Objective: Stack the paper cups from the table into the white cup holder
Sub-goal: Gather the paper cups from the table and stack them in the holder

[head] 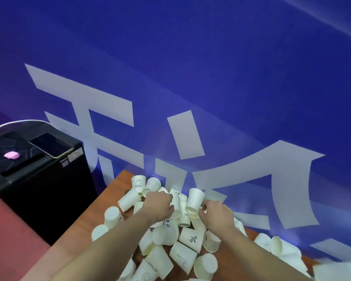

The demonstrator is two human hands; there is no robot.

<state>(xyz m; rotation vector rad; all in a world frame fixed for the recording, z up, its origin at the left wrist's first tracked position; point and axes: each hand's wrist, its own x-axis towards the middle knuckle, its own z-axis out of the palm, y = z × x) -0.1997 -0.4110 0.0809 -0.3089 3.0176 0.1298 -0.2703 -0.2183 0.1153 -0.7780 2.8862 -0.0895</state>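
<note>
Several white paper cups (192, 239) lie in a loose heap on the brown wooden table (118, 187), most on their sides, some with small black drawings. My left hand (159, 205) reaches into the far part of the heap, its fingers curled around a cup (175, 206) lying there. My right hand (215, 213) grips the bottom of a cup (195, 198) raised upright above the pile. A white object (338, 270) shows at the lower right corner, too blurred to tell whether it is the cup holder.
A black cabinet (41, 175) stands left of the table with a tablet (51, 145) and a pink object (12, 155) on top. A blue wall with large white characters (190, 88) rises right behind the table. Red floor lies at the lower left.
</note>
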